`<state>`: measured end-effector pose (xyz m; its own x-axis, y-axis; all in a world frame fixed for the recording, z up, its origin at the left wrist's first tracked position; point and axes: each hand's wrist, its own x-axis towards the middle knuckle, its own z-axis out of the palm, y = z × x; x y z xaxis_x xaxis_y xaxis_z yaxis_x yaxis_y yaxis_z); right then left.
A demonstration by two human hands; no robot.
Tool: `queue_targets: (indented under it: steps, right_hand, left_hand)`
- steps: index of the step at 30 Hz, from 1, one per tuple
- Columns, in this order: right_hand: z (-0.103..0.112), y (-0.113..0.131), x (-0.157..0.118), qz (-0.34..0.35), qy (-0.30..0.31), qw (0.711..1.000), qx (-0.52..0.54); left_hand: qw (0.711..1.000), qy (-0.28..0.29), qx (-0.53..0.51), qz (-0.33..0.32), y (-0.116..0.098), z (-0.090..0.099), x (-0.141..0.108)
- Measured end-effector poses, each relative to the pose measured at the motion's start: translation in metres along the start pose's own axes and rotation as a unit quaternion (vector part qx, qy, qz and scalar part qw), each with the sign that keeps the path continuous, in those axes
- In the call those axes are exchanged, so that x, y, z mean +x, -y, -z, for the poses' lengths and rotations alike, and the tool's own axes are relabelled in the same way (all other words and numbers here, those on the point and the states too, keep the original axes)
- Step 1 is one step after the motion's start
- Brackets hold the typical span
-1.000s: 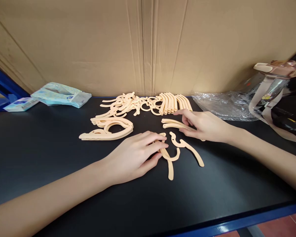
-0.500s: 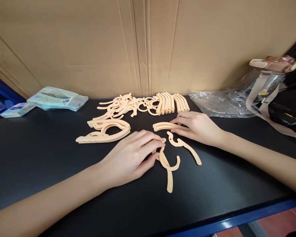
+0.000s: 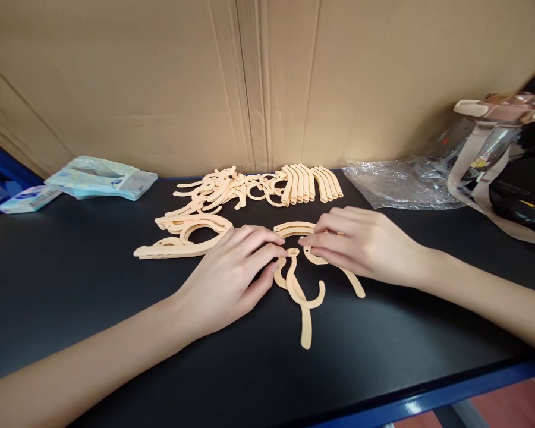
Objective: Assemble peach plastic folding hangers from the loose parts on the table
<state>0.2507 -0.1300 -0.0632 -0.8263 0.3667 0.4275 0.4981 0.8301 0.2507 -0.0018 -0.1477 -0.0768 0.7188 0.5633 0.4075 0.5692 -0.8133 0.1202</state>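
Observation:
My left hand (image 3: 234, 276) rests on the black table with its fingertips at the upper left end of a hook-shaped beige piece (image 3: 299, 292), which lies crossed over a longer curved piece (image 3: 306, 330). Over another curved piece (image 3: 352, 280) is my right hand (image 3: 361, 241), its fingers apart and partly covering that piece. Just behind its fingertips lie stacked curved strips (image 3: 294, 227). Left of my left hand sits a stack of joined beige pieces (image 3: 182, 246). Whether my left fingertips pinch anything is hard to see.
Loose beige pieces (image 3: 218, 189) and a row of curved strips (image 3: 299, 184) lie at the back. Blue soft packs (image 3: 138, 184) are at the left. Clear plastic (image 3: 396, 184) and a strapped bottle (image 3: 494, 139) stand at the right, before a cardboard wall (image 3: 160, 89).
My right hand has left the stacked strips and come toward me, over the curved piece beside them. My left hand has shifted slightly left and up.

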Motion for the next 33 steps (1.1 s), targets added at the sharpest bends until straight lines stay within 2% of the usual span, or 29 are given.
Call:
queue_targets:
  steps: [3, 7, 10, 14, 16, 19, 22, 26, 29, 33]
  right_hand:
    - [-0.003, 0.010, 0.003, 0.038, 0.009, 0.999, -0.009]
    - [-0.006, 0.018, 0.005, 0.076, 0.007, 0.997, -0.017]
    - [-0.003, 0.022, 0.005, 0.107, 0.008, 0.993, -0.045]
    - [-0.001, 0.023, 0.004, 0.126, -0.024, 0.991, -0.049]
    - [-0.001, 0.020, 0.004, 0.092, -0.060, 0.994, -0.008]
    - [-0.002, 0.012, 0.002, -0.010, -0.131, 0.987, 0.094]
    - [-0.004, 0.003, -0.001, -0.144, -0.185, 0.954, 0.188]
    - [-0.014, -0.007, -0.004, -0.276, -0.203, 0.893, 0.293]
    - [-0.023, -0.012, -0.005, -0.315, -0.194, 0.863, 0.344]
    - [-0.027, -0.014, -0.004, -0.323, -0.179, 0.852, 0.371]
  left_hand:
    - [1.000, -0.006, 0.014, 0.017, 0.001, -0.001, 0.000]
    - [0.998, 0.019, 0.036, 0.038, 0.002, -0.002, 0.000]
    - [0.998, 0.040, 0.042, 0.036, 0.002, -0.002, 0.000]
    - [0.998, 0.028, 0.058, 0.024, 0.000, -0.002, 0.001]
    - [0.997, 0.019, 0.068, 0.006, 0.000, -0.002, 0.001]
    - [0.997, 0.005, 0.078, -0.012, -0.002, -0.001, 0.001]
    - [0.997, -0.004, 0.075, -0.023, -0.002, 0.001, 0.001]
    - [0.997, 0.001, 0.069, -0.029, -0.002, 0.002, 0.001]
    - [0.997, 0.009, 0.071, -0.025, -0.002, 0.002, 0.001]
    - [0.998, 0.033, 0.055, -0.014, -0.002, 0.001, 0.002]
